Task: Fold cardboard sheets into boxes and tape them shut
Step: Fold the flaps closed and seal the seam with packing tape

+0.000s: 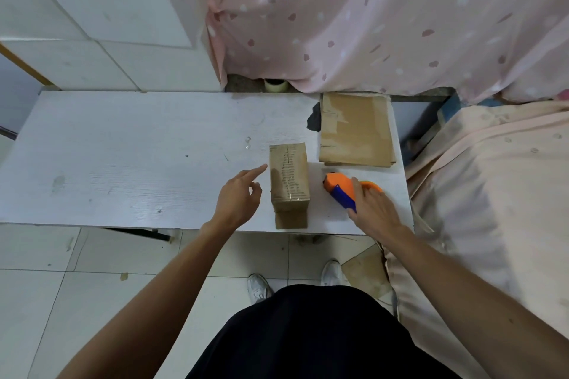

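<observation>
Our box (pixel 289 184) stands on the tabletop (pixel 123 157), close to the front edge, with tape shining across its top. Our left hand (pixel 240 194) holds nothing. Its forefinger points at the box's left side, but we cannot tell whether it touches, and the other fingers hang loosely curled. Our right hand (pixel 371 206) is curled over the dispenser (pixel 340 191), which lies just right of the box. The flat sheets (pixel 357 132) are stacked behind it, near the right edge. We judge the box to be the main risk: it looks light and sits so near the edge that a careless push from the forefinger could tip it onto the floor. Swinging the dispenser up could also knock the box or snag tape on it.
</observation>
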